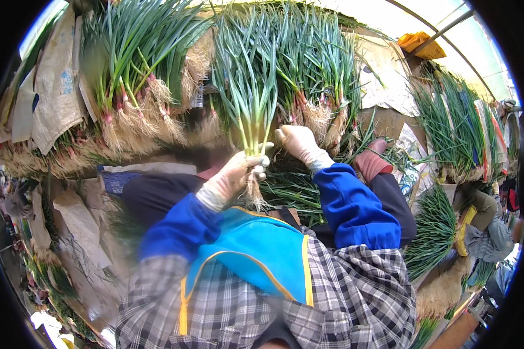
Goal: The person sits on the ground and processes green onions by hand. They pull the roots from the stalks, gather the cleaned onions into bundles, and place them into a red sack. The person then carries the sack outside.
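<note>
My left hand [240, 170], in a pale glove, is closed around the lower stems of a small bunch of green onions [249, 109]. Their leaves point away from me and their pale roots hang below my fist, over the blue apron [253, 244]. To the right, my right hand [294, 139], also gloved, is raised with its fingers curled near the bunch; whether it pinches anything is not plain. Beyond it lies a heap of green onions [314, 65] with reddish stem bases and stringy roots. Loose green leaves [292, 192] lie between my legs.
Another onion pile [135, 78] lies at the upper left, beside woven sacks [59, 91]. More onions [454, 122] are stacked at the right, below an orange bag [421, 45]. Another person [489, 235] is at the right edge. A metal pole [441, 32] crosses the upper right.
</note>
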Action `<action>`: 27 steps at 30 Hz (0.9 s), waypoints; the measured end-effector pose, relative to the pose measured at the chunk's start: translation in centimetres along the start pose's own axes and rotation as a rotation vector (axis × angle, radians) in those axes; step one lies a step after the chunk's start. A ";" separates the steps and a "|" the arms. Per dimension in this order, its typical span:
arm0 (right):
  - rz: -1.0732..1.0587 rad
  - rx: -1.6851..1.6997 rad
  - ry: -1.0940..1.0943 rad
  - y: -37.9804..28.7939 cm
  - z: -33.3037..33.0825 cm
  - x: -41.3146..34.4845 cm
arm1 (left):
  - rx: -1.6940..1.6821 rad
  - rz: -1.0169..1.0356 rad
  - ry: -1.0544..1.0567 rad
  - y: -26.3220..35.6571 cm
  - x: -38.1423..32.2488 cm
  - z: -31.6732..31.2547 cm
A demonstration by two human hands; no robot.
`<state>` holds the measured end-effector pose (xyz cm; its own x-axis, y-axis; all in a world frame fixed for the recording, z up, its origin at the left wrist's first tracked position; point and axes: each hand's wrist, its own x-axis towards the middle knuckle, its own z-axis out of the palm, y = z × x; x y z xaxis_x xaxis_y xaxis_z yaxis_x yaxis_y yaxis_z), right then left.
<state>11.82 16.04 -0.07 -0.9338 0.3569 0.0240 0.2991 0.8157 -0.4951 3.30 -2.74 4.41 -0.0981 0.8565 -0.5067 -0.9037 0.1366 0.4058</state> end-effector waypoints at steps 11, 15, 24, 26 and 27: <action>0.135 -0.415 0.192 8.4 -2.2 6.5 | -0.111 0.583 -0.351 9.3 -7.9 8.6; 0.210 -0.258 0.173 6.6 -3.2 7.3 | 0.148 0.370 0.100 8.5 -1.1 6.2; 0.317 0.200 -0.203 -1.7 -3.6 -0.4 | 0.309 0.304 0.488 -0.6 8.6 -0.6; 0.457 0.469 -0.226 -0.9 -2.4 1.1 | 0.321 0.325 0.468 -1.5 7.9 -1.9; 0.498 0.557 -0.210 -0.6 -1.5 2.1 | 0.304 0.345 0.484 -1.9 7.3 -2.3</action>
<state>9.94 16.98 1.60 -0.7491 0.4826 -0.4537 0.6028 0.2127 -0.7690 3.31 2.12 -1.80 -0.6005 0.5659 -0.5649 -0.6364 0.0896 0.7662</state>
